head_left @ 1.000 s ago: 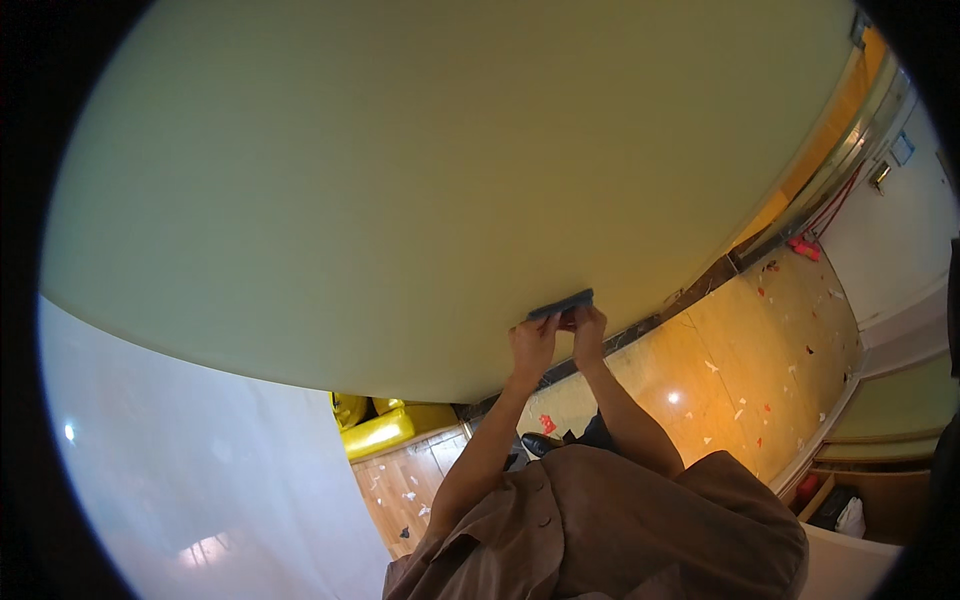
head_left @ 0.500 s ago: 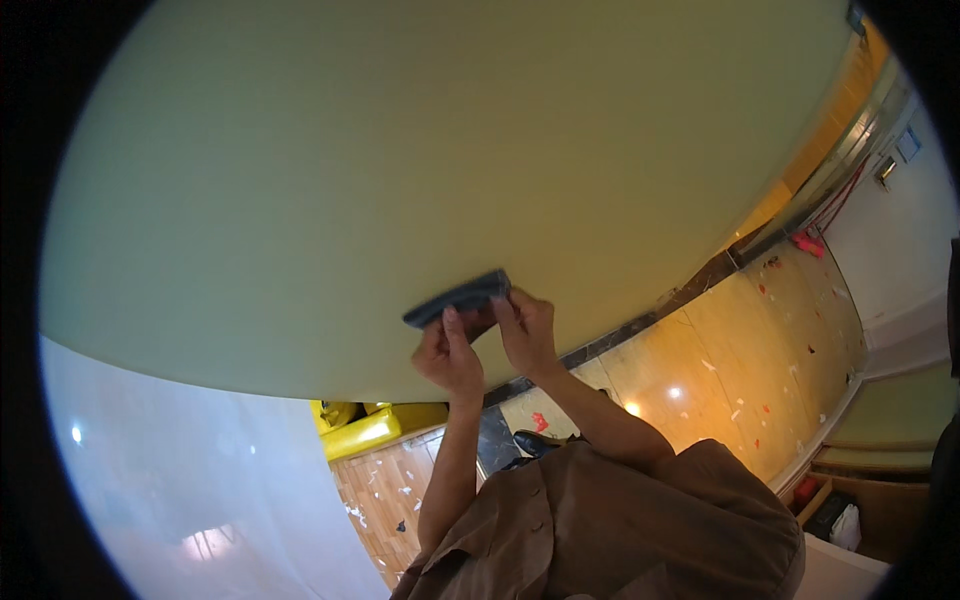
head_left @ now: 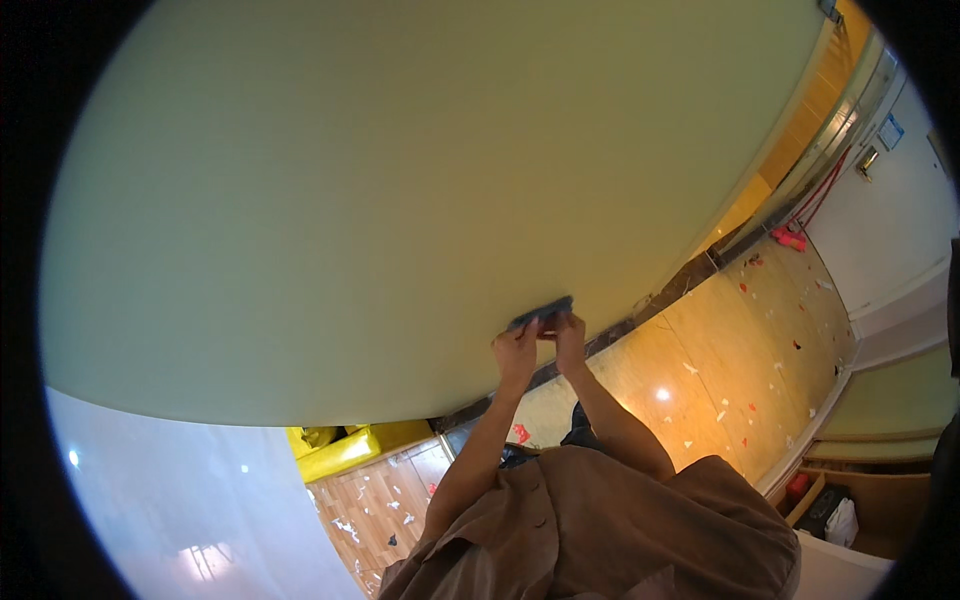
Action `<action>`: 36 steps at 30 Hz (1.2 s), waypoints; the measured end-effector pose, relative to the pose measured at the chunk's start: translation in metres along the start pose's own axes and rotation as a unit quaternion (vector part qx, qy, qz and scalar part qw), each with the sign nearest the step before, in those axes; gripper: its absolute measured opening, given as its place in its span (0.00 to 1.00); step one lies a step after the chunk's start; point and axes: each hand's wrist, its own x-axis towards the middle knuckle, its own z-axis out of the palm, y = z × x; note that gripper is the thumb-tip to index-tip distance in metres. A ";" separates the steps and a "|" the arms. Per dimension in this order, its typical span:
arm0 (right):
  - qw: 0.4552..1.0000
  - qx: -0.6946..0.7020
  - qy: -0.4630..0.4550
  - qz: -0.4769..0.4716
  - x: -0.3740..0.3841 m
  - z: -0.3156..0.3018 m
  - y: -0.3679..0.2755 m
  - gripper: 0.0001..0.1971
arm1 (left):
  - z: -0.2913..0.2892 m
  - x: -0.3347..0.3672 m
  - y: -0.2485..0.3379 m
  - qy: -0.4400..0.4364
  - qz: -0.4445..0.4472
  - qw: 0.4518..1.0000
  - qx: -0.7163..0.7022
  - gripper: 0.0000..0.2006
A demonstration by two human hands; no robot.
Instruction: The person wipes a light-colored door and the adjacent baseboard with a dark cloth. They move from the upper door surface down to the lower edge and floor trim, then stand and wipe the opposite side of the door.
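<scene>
A flat, dark grey, strip-shaped pad [head_left: 543, 311] lies against the broad pale green wall surface [head_left: 330, 220]. My left hand [head_left: 514, 355] pinches its lower edge near the left end, thumb upward. Close beside it, my right hand [head_left: 570, 338] is closed on the right end of the same pad. Its exact kind cannot be made out, and my fingers cover its lower edge.
Below the wall runs a dark skirting strip [head_left: 611, 335], then a shiny tiled floor [head_left: 640, 400] with scattered paper scraps. A yellow padded object [head_left: 340, 455] is at lower left. Red-pink items [head_left: 789, 239] lie by the white door [head_left: 890, 200]. An open wooden box [head_left: 890, 505] stands lower right.
Both hands have moved to the right along the wall with the dark pad, which is further from me and closer to the skirting. The view has shifted slightly.
</scene>
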 end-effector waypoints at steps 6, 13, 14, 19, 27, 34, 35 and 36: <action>0.995 -0.038 -0.053 0.073 -0.024 0.026 0.037 0.14 | -0.037 -0.022 -0.048 0.064 -0.074 0.995 0.031 0.13; 0.960 -0.201 -0.125 -0.152 -0.026 0.076 -0.074 0.09 | -0.074 0.004 0.095 0.150 0.046 0.978 -0.139 0.14; 0.962 -0.197 -0.111 -0.151 -0.022 0.067 -0.064 0.09 | -0.069 0.003 0.089 0.127 0.040 0.980 -0.149 0.14; 0.996 0.002 -0.015 -0.087 -0.005 0.023 -0.001 0.09 | -0.015 -0.007 0.006 0.041 -0.017 0.995 -0.085 0.11; 0.985 -0.092 0.032 -0.145 0.004 0.018 -0.042 0.13 | -0.007 0.005 0.052 -0.012 0.014 0.997 -0.069 0.10; 0.942 -0.140 0.028 -0.305 0.017 0.055 -0.216 0.15 | -0.014 0.037 0.217 0.019 0.089 0.979 -0.185 0.11; 0.946 -0.111 0.041 -0.302 0.026 0.047 -0.218 0.15 | -0.008 0.042 0.224 0.003 0.087 0.979 -0.186 0.11; 0.950 -0.082 0.048 -0.296 0.031 0.040 -0.215 0.15 | 0.000 0.044 0.222 -0.026 0.076 0.979 -0.185 0.11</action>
